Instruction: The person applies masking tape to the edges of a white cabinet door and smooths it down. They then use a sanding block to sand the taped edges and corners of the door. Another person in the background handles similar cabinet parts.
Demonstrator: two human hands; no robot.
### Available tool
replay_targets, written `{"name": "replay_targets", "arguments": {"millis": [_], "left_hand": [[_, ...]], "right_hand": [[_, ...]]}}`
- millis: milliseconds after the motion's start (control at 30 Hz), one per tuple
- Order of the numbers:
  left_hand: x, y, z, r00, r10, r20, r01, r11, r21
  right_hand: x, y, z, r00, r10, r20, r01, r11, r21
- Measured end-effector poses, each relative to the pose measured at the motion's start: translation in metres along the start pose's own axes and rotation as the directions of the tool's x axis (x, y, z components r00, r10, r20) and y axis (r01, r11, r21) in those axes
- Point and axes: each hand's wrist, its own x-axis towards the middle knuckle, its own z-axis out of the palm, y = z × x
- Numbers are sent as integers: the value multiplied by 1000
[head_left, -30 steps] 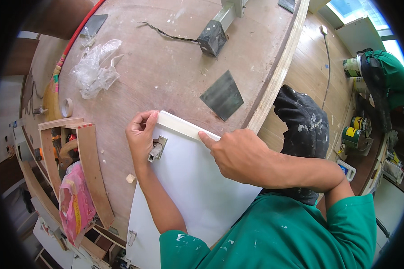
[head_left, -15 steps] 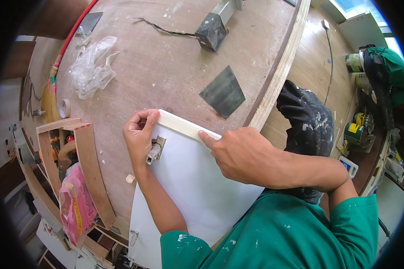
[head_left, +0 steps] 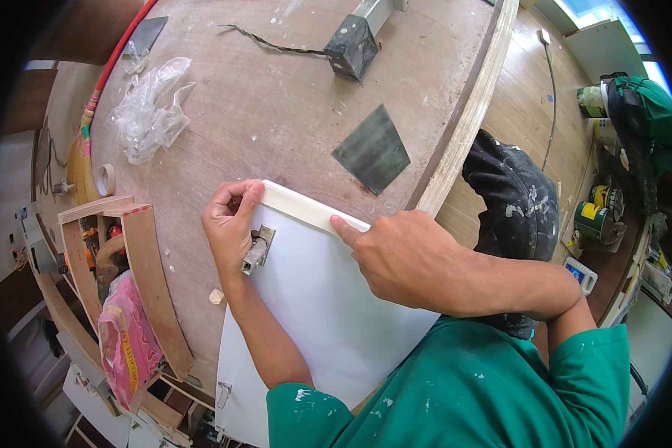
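A white cabinet door (head_left: 317,287) is tilted up against me, its cream-coloured edge (head_left: 299,207) facing away from my body. My left hand (head_left: 230,218) is closed round the far left corner, thumb on top by the edge and fingers bent behind. Beside that wrist, a metal hinge (head_left: 259,250) is fixed to the door; a second hinge (head_left: 223,394) sits lower down its left side. My right hand (head_left: 403,257) lays its index fingertip on the edge, the other fingers curled in at the door. Its thumb is hidden.
On the brown board (head_left: 276,127) lie a dark square plate (head_left: 373,149), a crumpled clear plastic bag (head_left: 153,112) and a tape roll (head_left: 106,180). A wooden tool box (head_left: 153,280) with a pink bag (head_left: 127,336) stands left. Paint cans (head_left: 593,216) are at right.
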Motion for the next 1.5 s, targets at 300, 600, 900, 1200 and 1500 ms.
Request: {"name": "replay_targets", "arguments": {"millis": [300, 600, 900, 1200, 1500], "left_hand": [[0, 0, 1, 1000, 3, -9, -2, 1000, 16], [0, 1, 1, 1000, 9, -4, -9, 1000, 21], [1, 1, 1, 1000, -5, 11, 5, 1000, 5], [2, 0, 1, 1000, -7, 14, 7, 1000, -2], [3, -2, -4, 999, -26, 31, 25, 999, 34]], "right_hand": [[-1, -1, 3, 999, 48, -3, -48, 998, 42], [-1, 1, 0, 999, 14, -32, -13, 999, 43], [0, -1, -1, 999, 33, -22, -32, 998, 49], [-1, -3, 2, 1000, 19, -25, -19, 999, 27], [0, -6, 0, 1000, 17, 11, -17, 1000, -17]]}}
